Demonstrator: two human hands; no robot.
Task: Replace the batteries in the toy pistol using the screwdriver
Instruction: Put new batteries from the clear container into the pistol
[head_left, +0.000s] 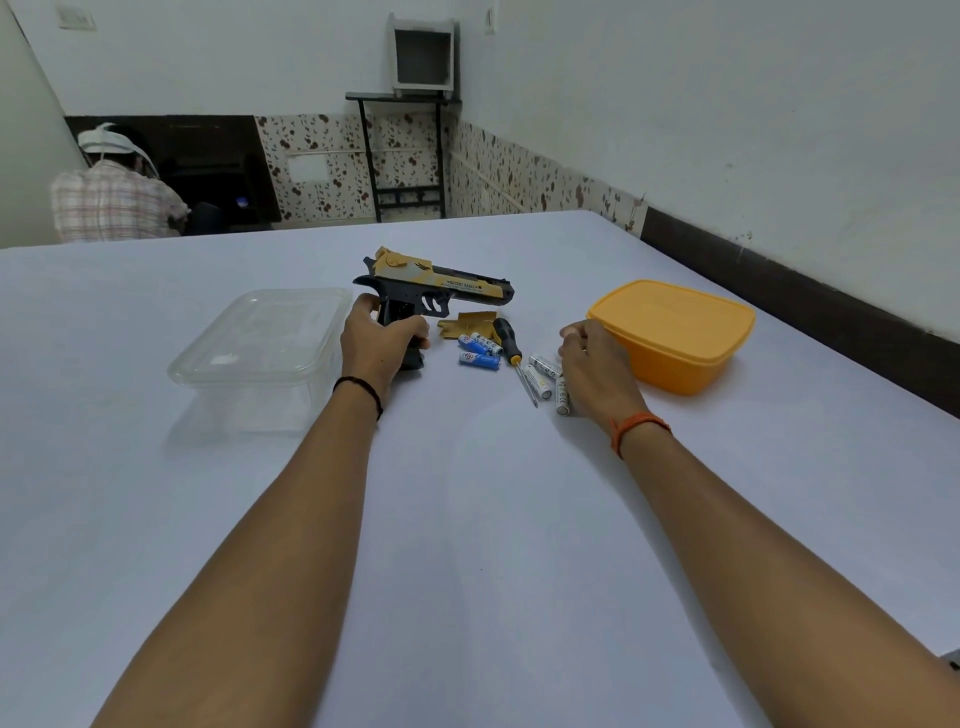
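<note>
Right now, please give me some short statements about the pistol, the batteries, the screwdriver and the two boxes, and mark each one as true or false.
1. The left hand holds the toy pistol by its handle. True.
2. The screwdriver is in the right hand. False: it lies on the table, between the blue batteries and the white batteries.
3. The orange box has its lid on. True.
4. The batteries lie inside the clear container. False: they lie on the table.
5. The gold cover piece lies on the table below the pistol. True.
</note>
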